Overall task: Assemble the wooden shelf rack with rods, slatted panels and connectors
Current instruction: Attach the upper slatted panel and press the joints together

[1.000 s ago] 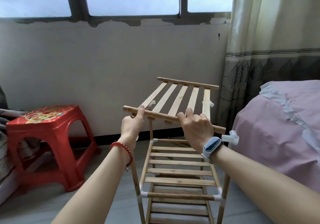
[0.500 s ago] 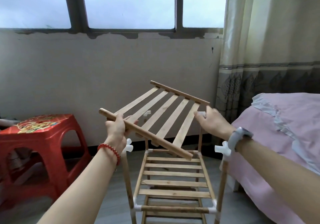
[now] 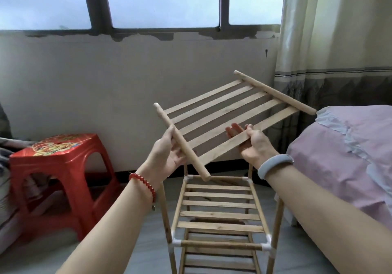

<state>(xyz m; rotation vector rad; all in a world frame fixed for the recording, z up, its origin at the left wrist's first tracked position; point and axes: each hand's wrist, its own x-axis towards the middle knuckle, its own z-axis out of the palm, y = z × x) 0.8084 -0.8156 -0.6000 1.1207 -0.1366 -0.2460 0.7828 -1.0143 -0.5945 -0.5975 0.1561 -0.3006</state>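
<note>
The half-built wooden shelf rack (image 3: 218, 214) stands on the floor. Above it, tilted, is the loose slatted wooden panel (image 3: 231, 116). The left hand (image 3: 167, 157) grasps its near rod; the right hand (image 3: 252, 144) pinches one slat. I judge the next move is levelling it and seating the rod ends into the white plastic corner connectors (image 3: 188, 177).

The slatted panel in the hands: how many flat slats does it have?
5, side by side between the two end rods of the slatted panel; left hand holds the near rod, right hand the nearest slat.
</note>
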